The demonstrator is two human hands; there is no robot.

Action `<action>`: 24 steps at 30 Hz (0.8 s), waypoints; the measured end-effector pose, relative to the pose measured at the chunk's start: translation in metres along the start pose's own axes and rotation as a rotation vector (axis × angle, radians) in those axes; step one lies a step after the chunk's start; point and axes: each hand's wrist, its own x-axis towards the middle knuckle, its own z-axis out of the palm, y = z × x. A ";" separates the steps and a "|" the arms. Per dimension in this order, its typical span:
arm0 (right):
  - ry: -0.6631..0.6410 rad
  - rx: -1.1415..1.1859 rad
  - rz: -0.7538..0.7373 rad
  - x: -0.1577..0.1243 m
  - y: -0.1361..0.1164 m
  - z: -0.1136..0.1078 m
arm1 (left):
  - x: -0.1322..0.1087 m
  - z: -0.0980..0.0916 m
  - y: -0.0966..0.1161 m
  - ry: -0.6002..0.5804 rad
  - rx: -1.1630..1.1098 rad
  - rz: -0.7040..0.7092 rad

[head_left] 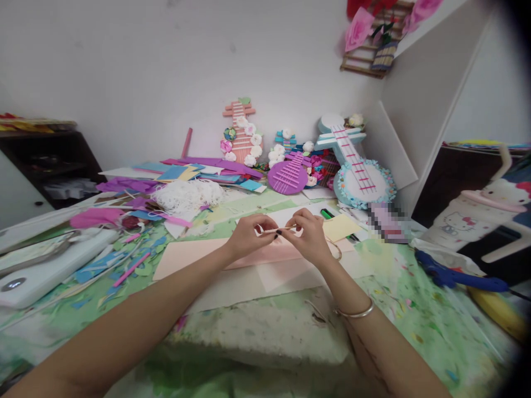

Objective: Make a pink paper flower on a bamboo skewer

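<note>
My left hand (251, 235) and my right hand (306, 235) come together over the middle of the table. Both are closed in a pinch on a thin peach strip (286, 228), which lies level between the fingertips. Its material is too small to make out. Below the hands lie a peach sheet (191, 257) and white sheets (232, 296), overlapping. A pale yellow paper piece (341, 227) and a green marker (326, 213) rest just beyond my right hand.
Flower-trimmed paper instruments, including a purple one (287, 178) and a white-and-blue one (360, 182), lean at the wall. White string (188, 196) and coloured scraps lie left, near a white device (62, 271). At right are a blue glue gun (456, 273) and a tumbler (456, 221).
</note>
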 end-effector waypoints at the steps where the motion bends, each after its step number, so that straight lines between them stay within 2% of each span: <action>1: 0.001 0.005 0.001 0.000 0.000 0.000 | 0.000 0.000 0.000 0.000 0.000 -0.002; 18: -0.002 0.010 0.017 0.000 0.000 0.000 | 0.001 0.000 -0.002 0.009 0.016 0.028; 24: -0.010 0.006 0.022 0.001 -0.001 -0.001 | -0.002 0.001 -0.003 0.042 -0.015 -0.009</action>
